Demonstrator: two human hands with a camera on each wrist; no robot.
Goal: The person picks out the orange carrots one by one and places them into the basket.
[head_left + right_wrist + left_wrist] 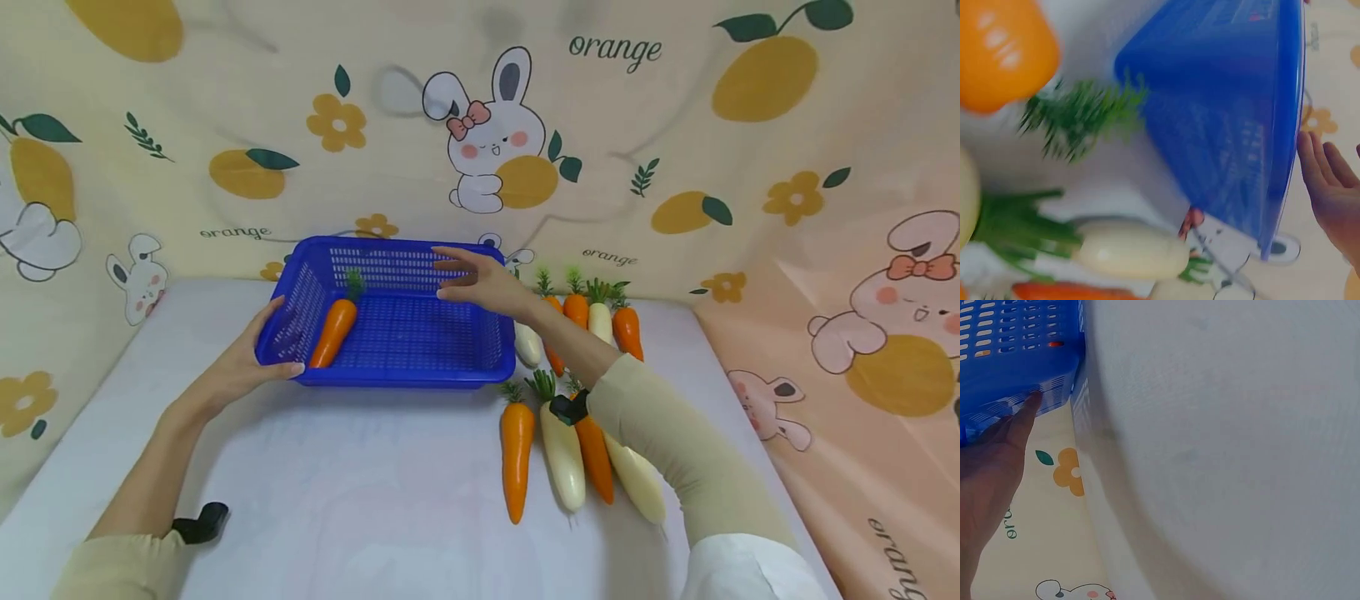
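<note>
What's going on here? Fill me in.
A person has their left hand against the left end of a blue basket on a white-covered table. Their right hand is over the right part of the basket, fingers apart and holding nothing. One orange carrot lies inside, near the left end. More carrots and white radishes lie on the table to the right, some partly hidden by the right arm.

Up top, the head view faces forward and down, widest of all, the blue basket [408, 335] just off centre towards 9 o'clock; now the left wrist view, close and sideways, catches it at 10, the right, close and sideways too, at 1: all 3 share it!
</note>
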